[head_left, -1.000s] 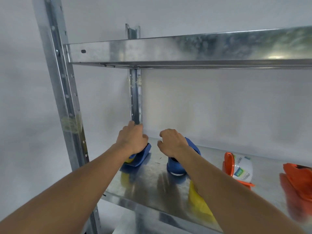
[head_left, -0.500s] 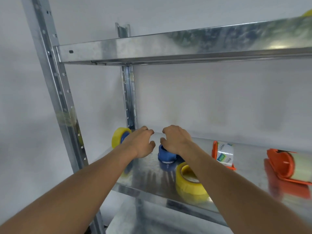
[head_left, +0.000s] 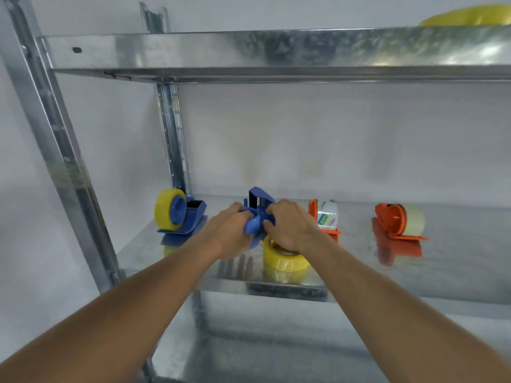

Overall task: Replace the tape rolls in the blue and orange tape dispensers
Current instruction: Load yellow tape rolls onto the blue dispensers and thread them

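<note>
Both hands meet at the middle blue tape dispenser, which stands on the metal shelf and serves here as the landmark. The left hand curls its fingers round the dispenser's blue hub from the left side, and the right hand grips the same piece from the right side, its fingers bent over the blue plastic; the dispenser's dark upright frame rises just behind the knuckles. This dispenser carries no roll. Just in front of it, and partly under the right wrist, a loose yellow tape roll lies flat on the shelf. To the left of the landmark, well apart from it, a second blue dispenser stands loaded with a yellow roll on edge. To the right, just beyond the right hand, an orange dispenser holds a white printed roll. Farther right another orange dispenser lies on its side with a pale clear roll on it. Above, on the upper shelf, the yellow edge of another object shows at the far right.
</note>
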